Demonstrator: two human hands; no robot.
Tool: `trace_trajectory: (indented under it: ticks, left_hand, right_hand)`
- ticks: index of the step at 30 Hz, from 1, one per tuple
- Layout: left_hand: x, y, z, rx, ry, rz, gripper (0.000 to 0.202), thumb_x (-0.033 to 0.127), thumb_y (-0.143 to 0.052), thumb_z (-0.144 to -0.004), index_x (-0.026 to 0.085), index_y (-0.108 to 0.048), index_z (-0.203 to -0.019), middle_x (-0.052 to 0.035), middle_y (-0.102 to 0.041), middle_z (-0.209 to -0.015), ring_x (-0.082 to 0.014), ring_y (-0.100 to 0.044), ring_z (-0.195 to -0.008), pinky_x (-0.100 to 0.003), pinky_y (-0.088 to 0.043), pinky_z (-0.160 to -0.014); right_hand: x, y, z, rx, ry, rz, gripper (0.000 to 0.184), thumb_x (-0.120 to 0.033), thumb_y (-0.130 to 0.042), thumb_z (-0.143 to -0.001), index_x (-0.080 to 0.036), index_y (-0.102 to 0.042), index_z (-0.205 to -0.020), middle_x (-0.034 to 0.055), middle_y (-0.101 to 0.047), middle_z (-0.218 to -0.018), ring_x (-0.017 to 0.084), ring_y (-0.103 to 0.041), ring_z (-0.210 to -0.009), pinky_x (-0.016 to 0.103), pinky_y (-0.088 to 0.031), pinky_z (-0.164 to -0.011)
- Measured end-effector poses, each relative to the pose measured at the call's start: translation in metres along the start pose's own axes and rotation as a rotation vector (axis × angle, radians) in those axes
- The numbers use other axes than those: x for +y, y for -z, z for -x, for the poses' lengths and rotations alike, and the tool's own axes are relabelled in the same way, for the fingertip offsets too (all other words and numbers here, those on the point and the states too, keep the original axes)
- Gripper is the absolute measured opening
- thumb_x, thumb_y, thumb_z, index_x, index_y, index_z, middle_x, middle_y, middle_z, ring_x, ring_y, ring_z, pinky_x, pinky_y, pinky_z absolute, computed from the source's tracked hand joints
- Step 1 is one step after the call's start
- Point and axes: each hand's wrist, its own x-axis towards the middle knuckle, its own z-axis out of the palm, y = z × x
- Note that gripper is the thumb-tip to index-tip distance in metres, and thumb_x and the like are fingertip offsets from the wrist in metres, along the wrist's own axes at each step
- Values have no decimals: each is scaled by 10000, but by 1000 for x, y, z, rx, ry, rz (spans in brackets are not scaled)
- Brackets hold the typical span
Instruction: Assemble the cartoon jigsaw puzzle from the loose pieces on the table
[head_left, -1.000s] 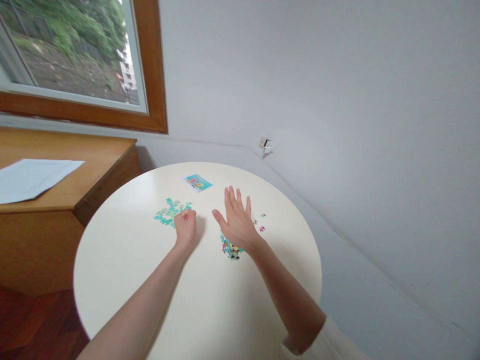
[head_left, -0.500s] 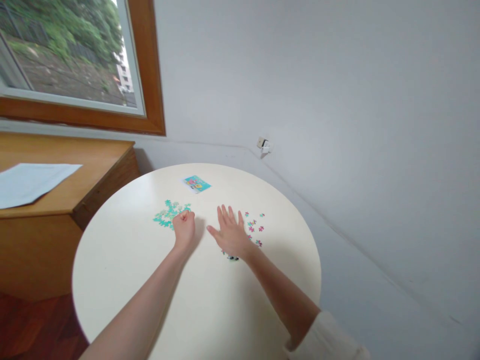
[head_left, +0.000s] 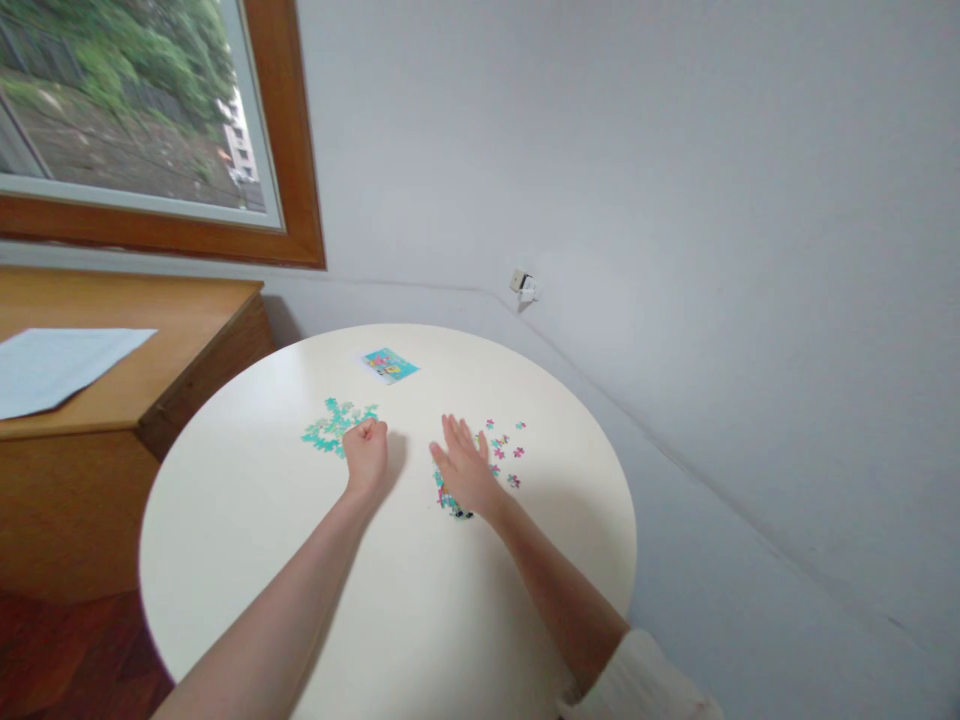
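Two hands at the middle of a round cream table (head_left: pixel 225 520).
Left hand (head_left: pixel 365 455) stayed fisted beside teal jigsaw pieces (head_left: pixel 328 427); right hand (head_left: pixel 465 468), raised earlier, lay flat and open on a joined puzzle patch (head_left: pixel 447 497).

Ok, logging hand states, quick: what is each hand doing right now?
Left hand: closed fist beside the teal puzzle pieces; contents hidden.
Right hand: open, flat over a puzzle cluster, gripping nothing.

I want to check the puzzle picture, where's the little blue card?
In the head view, the blue card lies near the far edge of the round table, beyond the teal puzzle pieces by the left hand.
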Motion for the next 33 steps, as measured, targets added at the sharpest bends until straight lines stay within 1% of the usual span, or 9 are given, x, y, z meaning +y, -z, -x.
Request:
trace_trajectory:
  ticks: [3,6,8,10,12,14,17,21,33]
  left_hand:
    - [-6,-1,-3,-3,25,-25,371,139,-523,-748,175,-316,-442,68,-269,-464,-73,-312,-453,-220,-283,-472]
    - [-11,-2,-4,-29,51,-52,154,251,-562,-866,117,-601,-798,-2,-583,-768,-123,-561,-677,-265,-480,-630]
    - [-13,-3,-4,-49,64,-64,281,327,-552,-896,136,-566,-1102,-68,-591,-1078,-191,-599,-910,-372,-523,-772]
    - [-15,-4,-4,-59,72,-69,358,346,-544,-903,157,-513,-1205,-89,-545,-1196,-222,-579,-1010,-424,-514,-833]
    - [-15,-4,-4,-55,71,-66,286,329,-553,-895,136,-565,-1106,-68,-591,-1082,-193,-600,-914,-372,-524,-771]
    - [-14,-3,-4,-39,62,-56,171,268,-573,-858,114,-606,-790,0,-587,-757,-129,-565,-675,-261,-480,-612]
    - [-8,-2,-3,-22,39,-32,375,165,-533,-733,177,-310,-432,71,-261,-447,-74,-308,-448,-216,-263,-454]
    - [2,-3,2,-36,16,-16,342,173,-455,-641,213,-175,-449,76,-148,-453,-79,-185,-455,-237,-170,-462]
    - [13,-7,17,-192,43,-39,328,192,-456,-620,212,-170,-461,68,-139,-470,-83,-192,-462,-239,-153,-467]
  right_hand:
    - [17,28,-13,229,-98,-24,418,-287,-258,-968,-171,-533,-1260,97,-559,-1302,192,-475,-1225,385,-293,-1031]
    - [37,30,-13,175,-173,19,325,-220,-360,-931,-180,-681,-972,78,-684,-1035,191,-594,-1016,343,-367,-913]
    - [47,20,-8,147,-218,30,258,-204,-434,-898,-177,-689,-928,78,-689,-1012,186,-603,-977,321,-376,-878]
    - [54,8,-3,132,-235,5,196,-229,-533,-852,-175,-678,-972,75,-684,-1034,176,-610,-929,310,-381,-866]
    - [59,1,0,135,-242,0,193,-233,-582,-818,-176,-673,-978,72,-679,-1036,170,-608,-901,308,-380,-868]
    - [63,0,0,118,-260,1,189,-237,-602,-801,-172,-672,-964,72,-674,-1032,171,-606,-896,308,-380,-865]
    - [66,3,-1,70,-287,15,167,-247,-608,-793,-172,-672,-927,70,-665,-1020,181,-601,-912,312,-379,-847]
    - [66,2,-1,75,-276,38,110,-235,-581,-802,-187,-658,-865,56,-655,-990,182,-586,-924,306,-364,-820]
    - [58,-2,-1,47,-248,-11,127,-141,-536,-794,-174,-610,-891,61,-664,-946,186,-593,-881,323,-374,-819]
